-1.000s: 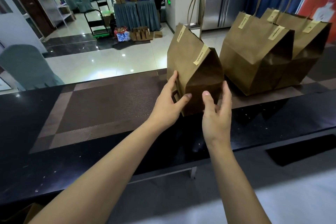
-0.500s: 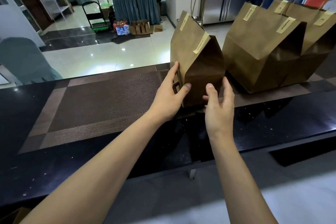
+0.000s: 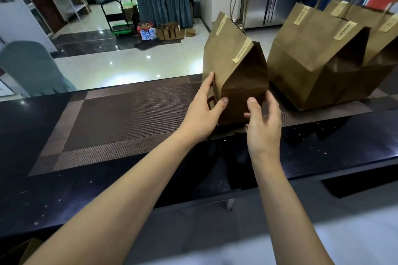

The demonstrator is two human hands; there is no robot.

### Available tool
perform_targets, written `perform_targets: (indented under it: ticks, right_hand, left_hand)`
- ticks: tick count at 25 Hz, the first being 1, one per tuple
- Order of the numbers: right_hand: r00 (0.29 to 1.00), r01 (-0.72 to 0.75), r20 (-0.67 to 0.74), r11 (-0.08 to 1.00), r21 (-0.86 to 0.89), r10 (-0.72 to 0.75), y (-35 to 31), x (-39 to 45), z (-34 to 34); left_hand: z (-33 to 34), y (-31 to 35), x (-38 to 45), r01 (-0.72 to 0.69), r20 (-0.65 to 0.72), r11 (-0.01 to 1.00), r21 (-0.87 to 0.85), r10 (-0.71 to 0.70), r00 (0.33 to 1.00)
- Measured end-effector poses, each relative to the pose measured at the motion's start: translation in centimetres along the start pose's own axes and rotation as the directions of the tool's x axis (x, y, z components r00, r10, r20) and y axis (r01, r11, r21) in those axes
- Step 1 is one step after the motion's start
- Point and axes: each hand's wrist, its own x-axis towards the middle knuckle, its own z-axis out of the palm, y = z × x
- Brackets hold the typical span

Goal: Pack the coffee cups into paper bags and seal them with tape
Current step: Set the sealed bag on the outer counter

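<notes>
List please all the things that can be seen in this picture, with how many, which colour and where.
narrow paper bag: 1, brown, sealed with two tape strips, upright on the mat between the hands
wide paper bags: 2, brown, taped shut, on the mat to the right, one behind the other
mat: 1, dark brown woven, on the counter
counter: 1, black, speckled, across the front
covered chair: 1, grey-green, far left behind the counter
draped table: 1, blue-grey cloth, far back, small brown bags on the floor before it
left hand: 1, on the narrow bag's left side
right hand: 1, at the bag's lower right
</notes>
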Motion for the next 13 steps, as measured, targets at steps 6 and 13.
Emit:
perform_targets:
  ticks: [6, 13]
  right_hand:
    - [1.000, 0.002, 0.005, 1.000, 0.002, -0.002, -0.1, 0.0, -0.3]
    - [0.999, -0.004, 0.033, 1.000, -0.026, 0.004, 0.1, -1.7, -0.8]
  left_hand:
    - [-0.1, 0.1, -0.1, 0.001, 0.009, 1.000, 0.025, -0.001, 1.000]
    - [-1.9, 0.3, -2.4, 0.027, -0.009, 0.995, 0.095, -0.027, 1.000]
